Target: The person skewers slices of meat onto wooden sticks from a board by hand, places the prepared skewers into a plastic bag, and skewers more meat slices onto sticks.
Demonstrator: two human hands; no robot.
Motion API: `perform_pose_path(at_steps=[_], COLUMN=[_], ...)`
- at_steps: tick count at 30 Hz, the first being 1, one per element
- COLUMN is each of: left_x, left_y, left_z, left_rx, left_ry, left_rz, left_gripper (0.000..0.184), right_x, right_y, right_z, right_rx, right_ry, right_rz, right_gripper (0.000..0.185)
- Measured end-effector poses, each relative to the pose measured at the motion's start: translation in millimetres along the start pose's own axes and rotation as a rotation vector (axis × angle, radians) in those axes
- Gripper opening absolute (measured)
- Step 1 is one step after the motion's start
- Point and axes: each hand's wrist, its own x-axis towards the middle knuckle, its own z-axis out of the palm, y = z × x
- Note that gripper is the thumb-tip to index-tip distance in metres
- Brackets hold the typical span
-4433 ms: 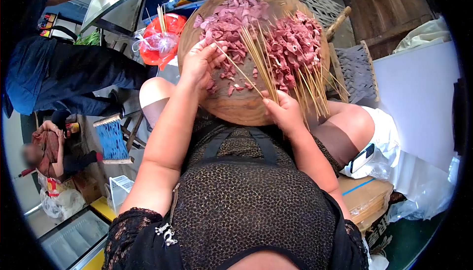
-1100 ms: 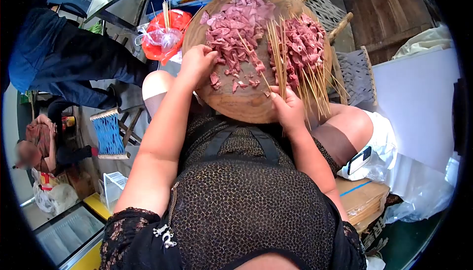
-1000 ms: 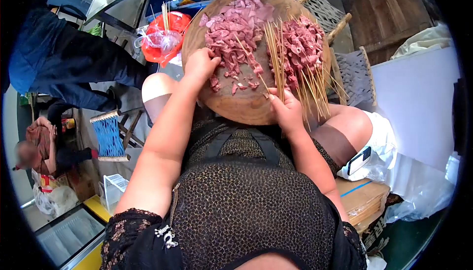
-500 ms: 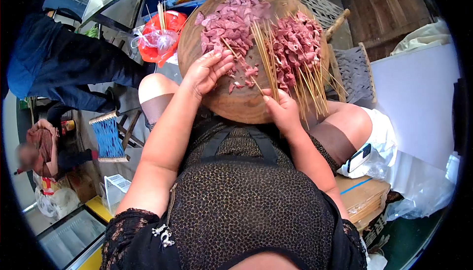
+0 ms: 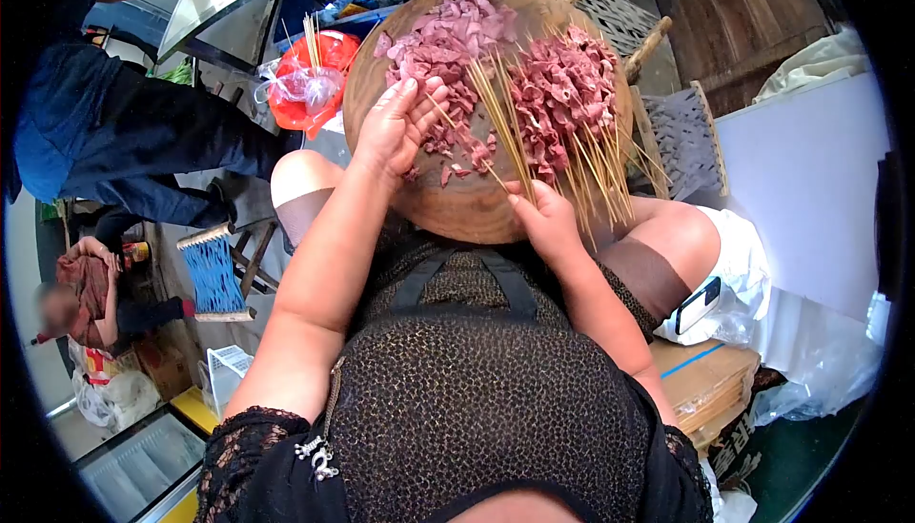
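On the round wooden board (image 5: 448, 208) across my lap lie a pile of loose sliced raw meat (image 5: 462, 22) and a stack of loaded meat skewers (image 5: 567, 84). My right hand (image 5: 548, 225), at the near edge, pinches the lower end of a bamboo skewer (image 5: 494, 177) with a few meat slices threaded on it. Bare bamboo sticks (image 5: 500, 113) lean in a bundle just above that hand and reach its fingers. Beside the skewer's upper end is my left hand (image 5: 396, 127), palm partly up, thumb and fingers apart, with nothing visibly gripped.
A red plastic bag (image 5: 310, 84) with upright sticks stands left of the board. Woven stools (image 5: 681, 137) stand to the right, a blue one (image 5: 214, 275) to the left. A phone (image 5: 699, 304) lies by my right thigh. Two other people are at the left.
My left hand has shifted slightly up and left, and its thumb has spread from the fingers. My right hand still holds the skewer, almost in the same place.
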Motion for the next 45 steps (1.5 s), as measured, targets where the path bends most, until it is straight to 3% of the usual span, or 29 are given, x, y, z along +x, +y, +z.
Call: perform_pose_path(at_steps=[9, 13, 15, 20, 30, 39, 45], left_x=[-7.0, -10.7, -12.2, -12.4, 5.5, -1.4, -6.9], left_y=[-3.6, -8.4, -10.6, 1.8, 8.6, 12.8, 14.8], left_z=[6.6, 15.9, 19.8, 21.2, 20.0, 32.0, 40.6], left_rx=[0.064, 0.027, 0.013, 0.107, 0.108, 0.061, 0.05], left_ry=[0.03, 0.034, 0.009, -0.144, -0.119, -0.152, -0.196], left_rz=[-0.047, -0.035, -0.059, -0.165, -0.029, -0.101, -0.095], left_gripper=[0.027, 0.025, 0.025, 0.028, 0.024, 0.029, 0.031], right_x=[-1.5, -0.3, -1.9, -3.4, -0.4, -4.7, -6.6], right_y=[5.1, 6.2, 1.1, 2.6, 10.3, 0.0, -1.5], right_z=[-1.6, 2.0, 1.8, 1.6, 1.5, -2.0, 1.8], right_rx=[0.05, 0.029, 0.014, 0.084, 0.093, 0.044, 0.227], right_ry=[0.015, 0.049, 0.04, 0.066, 0.077, 0.089, 0.056], right_rz=[-0.022, -0.145, -0.015, -0.084, -0.069, -0.112, -0.065], right_gripper=[0.019, 0.019, 0.018, 0.018, 0.019, 0.019, 0.017])
